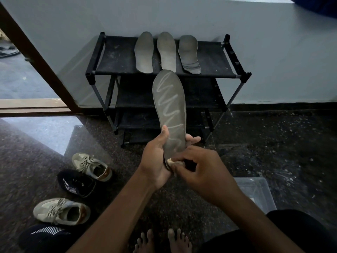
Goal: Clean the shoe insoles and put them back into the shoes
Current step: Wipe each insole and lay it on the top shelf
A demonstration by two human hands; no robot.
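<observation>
Both hands are occupied in front of the rack. My left hand [156, 157] grips the heel end of a grey insole [169, 106], with the thumb across its face and the fingers wrapped behind. The insole stands nearly upright, toe end pointing far, and a pale zigzag line runs along its face. My right hand [202, 167] has its fingers curled and pinches a small pale wad [176, 163] against the insole's heel edge. I cannot tell what the wad is made of.

Three more insoles [166, 52] lie side by side on the top shelf of a black shoe rack [116, 57], toe ends at the far wall.

Left of the hands, on the dark speckled floor [273, 143], are two beige sneakers [62, 210] and two black shoes [76, 183] with white stripes. The shoes are too dim and small for me to read any brand or lettering on them.

Near right, a clear plastic box [255, 192] sits on the floor. Two bare feet [179, 240] show at the near edge.
</observation>
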